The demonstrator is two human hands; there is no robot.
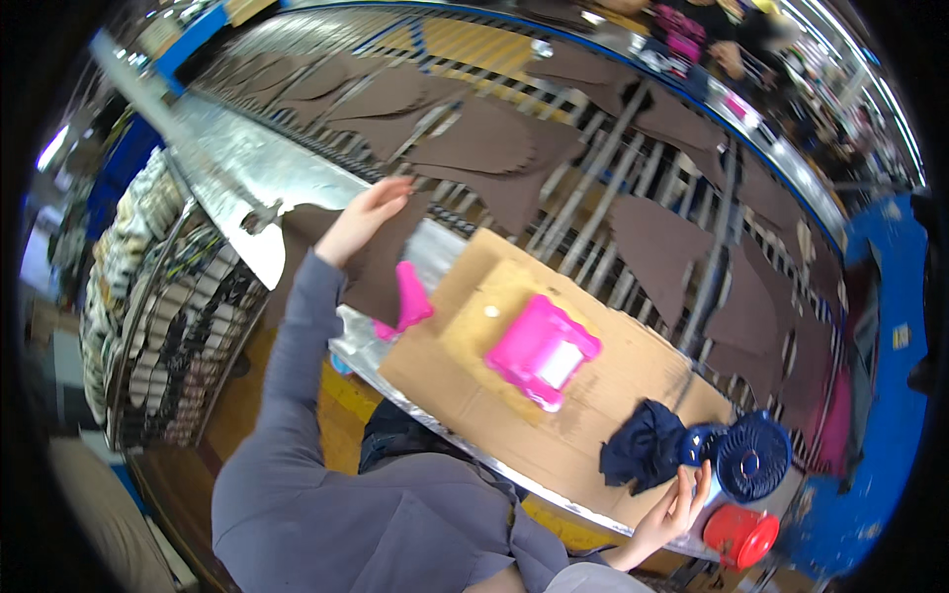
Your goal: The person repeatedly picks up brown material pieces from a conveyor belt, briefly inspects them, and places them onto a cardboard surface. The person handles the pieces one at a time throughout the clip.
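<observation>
While the left hand [374, 212] reaches out, fingers spread flat on a brown leather piece [381, 267] at the bench's far-left edge, right hand [680, 504] grips a blue brush [736, 457] at near-right corner, well apart.

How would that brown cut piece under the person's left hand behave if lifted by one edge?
The brown piece looks thin and flat, so it would probably droop rather than stay stiff. It seems light, since the left hand handles it with fingertips alone. Similar pieces lie limp across the conveyor bars.
</observation>
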